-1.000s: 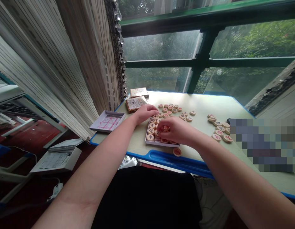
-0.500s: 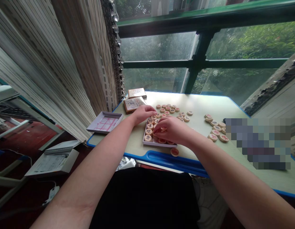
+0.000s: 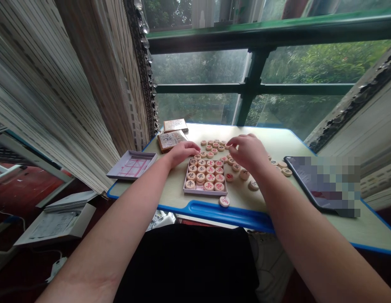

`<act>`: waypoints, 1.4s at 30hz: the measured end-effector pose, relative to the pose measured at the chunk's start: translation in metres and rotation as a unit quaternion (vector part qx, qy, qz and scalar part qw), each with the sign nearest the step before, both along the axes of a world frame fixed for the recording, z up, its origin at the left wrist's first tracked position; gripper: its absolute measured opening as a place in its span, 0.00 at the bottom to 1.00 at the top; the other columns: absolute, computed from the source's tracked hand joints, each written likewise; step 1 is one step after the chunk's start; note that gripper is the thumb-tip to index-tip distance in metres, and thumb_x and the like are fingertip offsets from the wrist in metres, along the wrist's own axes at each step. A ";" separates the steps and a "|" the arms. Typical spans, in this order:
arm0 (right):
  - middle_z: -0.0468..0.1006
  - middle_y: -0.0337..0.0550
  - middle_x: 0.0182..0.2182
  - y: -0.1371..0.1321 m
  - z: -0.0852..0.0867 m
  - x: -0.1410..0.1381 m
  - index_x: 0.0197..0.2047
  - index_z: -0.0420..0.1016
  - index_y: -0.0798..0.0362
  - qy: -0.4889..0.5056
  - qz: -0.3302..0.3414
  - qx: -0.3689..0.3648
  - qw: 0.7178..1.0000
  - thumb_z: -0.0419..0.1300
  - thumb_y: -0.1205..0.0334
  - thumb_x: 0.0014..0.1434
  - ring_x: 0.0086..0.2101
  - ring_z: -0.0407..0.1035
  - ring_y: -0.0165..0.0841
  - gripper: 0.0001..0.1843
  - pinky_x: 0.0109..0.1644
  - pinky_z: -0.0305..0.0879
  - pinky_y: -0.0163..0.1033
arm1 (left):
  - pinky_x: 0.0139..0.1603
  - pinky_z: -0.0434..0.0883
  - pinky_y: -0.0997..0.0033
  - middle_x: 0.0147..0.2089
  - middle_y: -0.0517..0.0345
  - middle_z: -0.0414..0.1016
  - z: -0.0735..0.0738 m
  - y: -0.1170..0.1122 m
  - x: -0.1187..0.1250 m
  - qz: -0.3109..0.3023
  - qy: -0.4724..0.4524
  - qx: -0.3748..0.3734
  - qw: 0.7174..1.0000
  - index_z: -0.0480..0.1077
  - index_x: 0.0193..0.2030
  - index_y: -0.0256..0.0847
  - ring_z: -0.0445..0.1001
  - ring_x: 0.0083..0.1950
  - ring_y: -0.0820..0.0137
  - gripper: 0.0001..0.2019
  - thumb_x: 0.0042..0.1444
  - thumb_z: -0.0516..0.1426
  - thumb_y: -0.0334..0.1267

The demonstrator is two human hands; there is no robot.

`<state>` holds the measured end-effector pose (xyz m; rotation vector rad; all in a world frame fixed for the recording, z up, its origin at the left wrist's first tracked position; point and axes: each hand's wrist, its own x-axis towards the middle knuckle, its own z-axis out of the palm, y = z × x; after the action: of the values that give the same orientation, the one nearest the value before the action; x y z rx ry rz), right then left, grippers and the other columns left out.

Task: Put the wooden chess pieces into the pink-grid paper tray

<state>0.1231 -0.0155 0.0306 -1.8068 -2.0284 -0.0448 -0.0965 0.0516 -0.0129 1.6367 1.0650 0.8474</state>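
Note:
A shallow white box (image 3: pixel 204 192) on the desk holds several round wooden chess pieces (image 3: pixel 205 174) in rows. My left hand (image 3: pixel 180 152) rests on the box's far left corner with its fingers curled against the edge. My right hand (image 3: pixel 247 152) hovers beyond the box over the loose pieces (image 3: pixel 213 145), fingertips pinched toward one of them; whether it holds a piece I cannot make out. One piece (image 3: pixel 224 201) lies alone by the desk's near edge.
The box lid (image 3: pixel 132 165) sits at the desk's left corner. Two patterned boxes (image 3: pixel 171 139) lie at the back left. A dark tablet (image 3: pixel 321 185) lies on the right. More loose pieces (image 3: pixel 284 168) sit near it. A blue groove (image 3: pixel 220 210) runs along the near edge.
My right hand has lifted out of the box and moved back and to the right over the loose pieces. The rows in the box now show. The view has shifted right.

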 end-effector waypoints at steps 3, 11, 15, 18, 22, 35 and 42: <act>0.74 0.54 0.49 0.017 -0.011 0.028 0.50 0.77 0.52 -0.051 -0.120 -0.050 0.990 0.56 0.65 0.53 0.49 0.62 0.51 0.20 0.45 0.63 0.49 | 0.49 0.66 0.60 0.34 0.54 0.76 0.001 -0.001 0.001 -0.001 -0.018 -0.013 1.000 0.75 0.29 0.36 0.71 0.41 0.65 0.10 0.35 0.60 0.36; 0.78 0.53 0.43 0.030 -0.025 0.043 0.45 0.79 0.50 0.000 -0.152 -0.121 0.981 0.57 0.64 0.52 0.47 0.67 0.49 0.17 0.44 0.65 0.48 | 0.49 0.65 0.61 0.34 0.54 0.76 0.005 -0.003 0.000 -0.007 -0.019 -0.023 1.000 0.75 0.30 0.36 0.71 0.40 0.66 0.12 0.35 0.61 0.37; 0.78 0.52 0.43 0.028 -0.021 0.042 0.45 0.77 0.52 0.075 -0.164 -0.070 0.981 0.56 0.63 0.54 0.44 0.70 0.46 0.16 0.42 0.66 0.47 | 0.49 0.65 0.62 0.34 0.54 0.76 0.005 -0.004 0.001 -0.004 -0.017 -0.020 1.000 0.75 0.30 0.35 0.71 0.40 0.66 0.12 0.35 0.61 0.37; 0.78 0.50 0.41 0.017 -0.010 0.029 0.44 0.76 0.54 0.176 -0.070 -0.008 0.982 0.59 0.58 0.53 0.39 0.71 0.40 0.16 0.40 0.66 0.44 | 0.48 0.66 0.62 0.32 0.55 0.76 0.006 -0.005 0.001 0.002 -0.016 -0.022 1.000 0.75 0.30 0.35 0.70 0.39 0.66 0.12 0.35 0.62 0.37; 0.78 0.45 0.36 -0.014 0.010 -0.006 0.39 0.77 0.53 0.239 0.176 -0.090 0.951 0.62 0.52 0.51 0.35 0.70 0.34 0.16 0.36 0.66 0.39 | 0.46 0.66 0.63 0.31 0.55 0.75 0.007 -0.005 0.001 -0.004 -0.014 -0.017 1.000 0.75 0.30 0.35 0.70 0.38 0.67 0.11 0.36 0.61 0.36; 0.79 0.40 0.36 -0.045 0.007 -0.043 0.38 0.78 0.52 0.078 0.406 -0.138 0.900 0.60 0.74 0.49 0.41 0.68 0.34 0.14 0.50 0.62 0.41 | 0.47 0.66 0.64 0.34 0.55 0.76 0.005 -0.001 -0.001 -0.018 0.013 0.016 1.000 0.75 0.31 0.35 0.71 0.40 0.67 0.10 0.39 0.61 0.36; 0.80 0.38 0.33 -0.044 0.002 -0.047 0.30 0.77 0.51 0.053 0.422 -0.103 0.899 0.59 0.75 0.48 0.38 0.70 0.34 0.11 0.57 0.56 0.45 | 0.46 0.66 0.65 0.34 0.56 0.76 0.003 0.000 -0.002 -0.023 0.022 0.027 0.999 0.75 0.31 0.36 0.71 0.39 0.67 0.10 0.41 0.60 0.38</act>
<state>0.0760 -0.0597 0.0329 -0.8516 -2.6194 0.5238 -0.0984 0.0513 -0.0097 1.7248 1.0384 0.8198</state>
